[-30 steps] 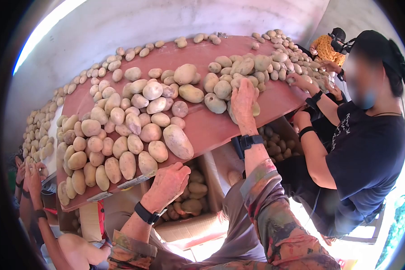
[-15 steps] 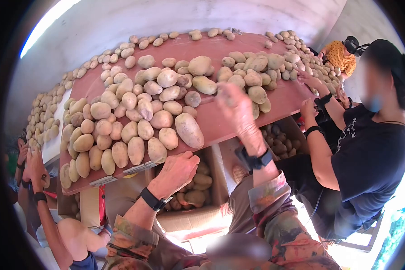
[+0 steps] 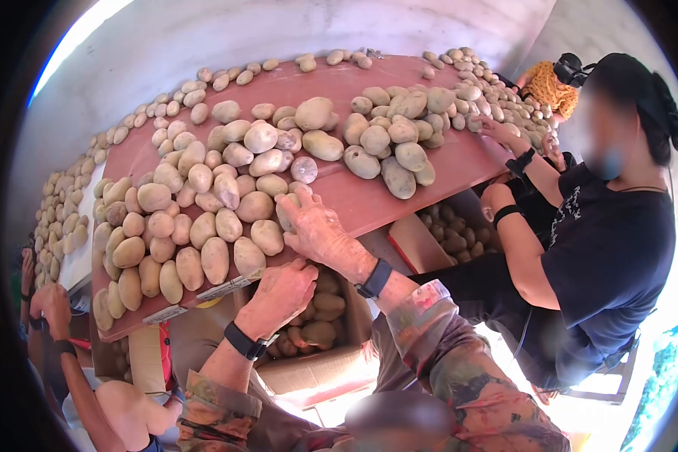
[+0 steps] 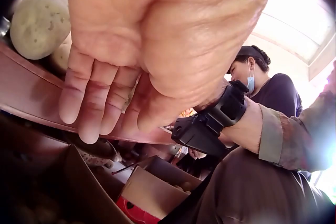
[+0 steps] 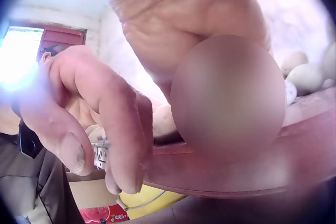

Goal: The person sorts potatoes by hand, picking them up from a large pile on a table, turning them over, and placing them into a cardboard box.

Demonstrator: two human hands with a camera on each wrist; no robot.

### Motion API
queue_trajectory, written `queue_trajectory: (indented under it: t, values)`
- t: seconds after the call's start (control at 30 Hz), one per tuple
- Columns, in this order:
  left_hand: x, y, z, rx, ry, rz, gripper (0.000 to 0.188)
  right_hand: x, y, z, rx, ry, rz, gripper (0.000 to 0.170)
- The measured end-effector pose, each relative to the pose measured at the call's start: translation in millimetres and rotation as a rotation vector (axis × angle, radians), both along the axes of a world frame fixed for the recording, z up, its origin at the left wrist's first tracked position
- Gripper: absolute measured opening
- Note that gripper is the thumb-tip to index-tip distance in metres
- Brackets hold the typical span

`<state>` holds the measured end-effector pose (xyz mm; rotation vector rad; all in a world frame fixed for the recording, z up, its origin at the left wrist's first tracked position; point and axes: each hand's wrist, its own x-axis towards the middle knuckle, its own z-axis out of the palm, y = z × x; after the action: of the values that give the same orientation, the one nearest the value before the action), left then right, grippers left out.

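Note:
My right hand grips a large potato at the front right corner of the left pile, covering most of it. In the right wrist view, a round blurred patch hides part of the scene beside the fingers. My left hand hangs at the table's front edge with nothing in it; its fingers hang loosely, nearly straight, in the left wrist view. A second heap of potatoes lies to the right, with a big potato at its near end.
Below the table edge stands a cardboard box of potatoes; another box sits further right. A person in a dark shirt works on the right side, and another person's hand shows at left. Potatoes line the table's back.
My right hand has left the right heap, moved left and toward me, and taken hold of the large potato at the left pile's corner. The left hand stays near the table edge.

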<state>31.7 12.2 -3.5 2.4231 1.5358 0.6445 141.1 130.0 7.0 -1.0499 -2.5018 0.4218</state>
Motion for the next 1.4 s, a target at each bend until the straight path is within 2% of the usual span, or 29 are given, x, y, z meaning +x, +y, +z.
queue_trajectory:
  t: [0.13, 0.23, 0.43, 0.53, 0.63, 0.97, 1.03, 1.17, 1.23, 1.37, 1.4]
  values:
    - [-1.7, -1.7, 2.8, -0.048, 0.082, 0.023, 0.01, 9.1, 7.9, 2.3, -0.007, 0.077, 0.025, 0.066]
    - [-4.2, -2.3, 1.9, -0.039, 0.091, 0.019, 0.011, 28.5, 11.4, 7.3, 0.022, 0.016, -0.024, 0.064]
    - [-4.7, -4.2, 1.3, -0.014, 0.067, 0.003, 0.014, 77.0, 45.1, 6.5, 0.182, -0.082, -0.283, 0.057]
    - [-4.1, -4.1, 1.0, -0.012, 0.055, 0.0, 0.013, 92.3, 56.8, 3.7, 0.313, -0.032, -0.334, 0.047]
    - [-3.0, -2.9, -0.7, -0.023, 0.056, -0.004, 0.012, 98.6, 56.1, 4.2, 0.331, -0.06, -0.342, 0.046]
    - [0.2, -2.2, 0.9, -0.062, 0.087, 0.003, 0.012, 96.4, 60.3, 4.7, 0.301, -0.081, -0.327, 0.043]
    - [-0.2, -1.3, -1.9, -0.051, 0.083, -0.011, 0.012, 96.1, 61.9, 5.0, 0.209, -0.167, -0.359, 0.056]
    - [-2.0, -2.2, -3.8, -0.052, 0.073, -0.016, 0.012, 93.3, 62.0, 3.4, 0.277, -0.206, -0.352, 0.056]
    - [-1.9, -3.1, -1.1, -0.05, 0.071, -0.021, 0.013, 89.6, 56.6, 7.6, 0.471, -0.08, -0.319, 0.045]
    - [-2.4, -4.7, 0.1, -0.065, 0.056, -0.017, 0.013, 72.2, 56.7, 6.9, 0.517, 0.105, -0.215, 0.044]
    - [-2.3, -4.7, 0.1, -0.059, 0.058, -0.02, 0.013, 67.3, 53.0, 10.7, 0.448, 0.116, -0.209, 0.042]
